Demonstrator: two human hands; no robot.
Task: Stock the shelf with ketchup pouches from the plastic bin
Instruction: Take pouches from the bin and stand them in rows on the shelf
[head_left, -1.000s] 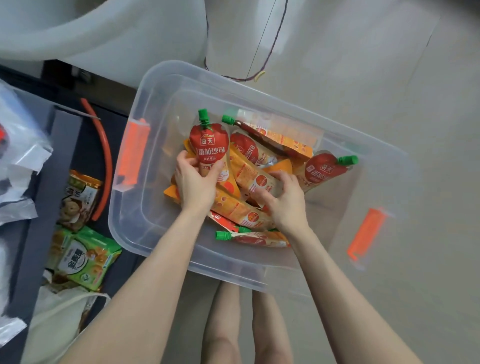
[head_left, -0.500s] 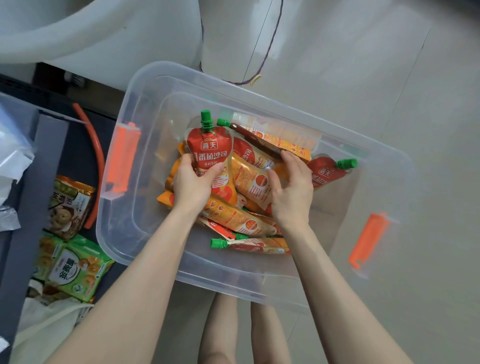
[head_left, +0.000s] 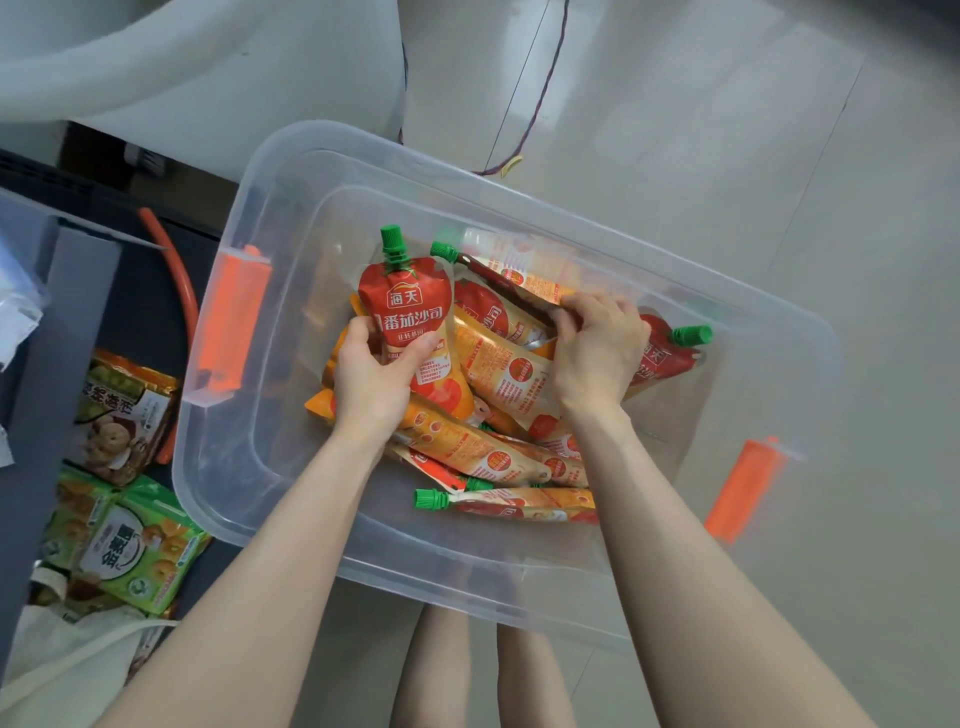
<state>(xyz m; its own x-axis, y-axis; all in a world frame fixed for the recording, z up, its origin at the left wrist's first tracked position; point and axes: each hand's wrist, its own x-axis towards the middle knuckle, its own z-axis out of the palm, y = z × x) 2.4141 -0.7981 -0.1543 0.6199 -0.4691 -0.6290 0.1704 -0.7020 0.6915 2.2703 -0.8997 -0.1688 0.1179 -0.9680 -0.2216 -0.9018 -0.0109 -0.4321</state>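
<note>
A clear plastic bin (head_left: 270, 171) with orange latches sits on the floor and holds several red-and-orange ketchup pouches with green caps. My left hand (head_left: 371, 376) grips one upright pouch (head_left: 410, 306) by its lower half, cap pointing away from me. My right hand (head_left: 597, 348) pinches the bottom edge of a second pouch (head_left: 514, 275) that lies tilted against the far wall. More pouches (head_left: 498, 457) lie flat beneath both hands, and one (head_left: 670, 348) lies behind my right hand.
A dark shelf unit (head_left: 78, 291) stands to the left with snack packets (head_left: 124, 410) and green packets (head_left: 130, 551) on it. An orange tube (head_left: 179, 291) curves beside the bin. A cloth bag (head_left: 67, 660) lies at the lower left. Grey floor tiles (head_left: 779, 156) spread to the right.
My right hand moved from the middle of the pile up to the far pouch and pinched its edge. My left hand kept its grip on the upright pouch.
</note>
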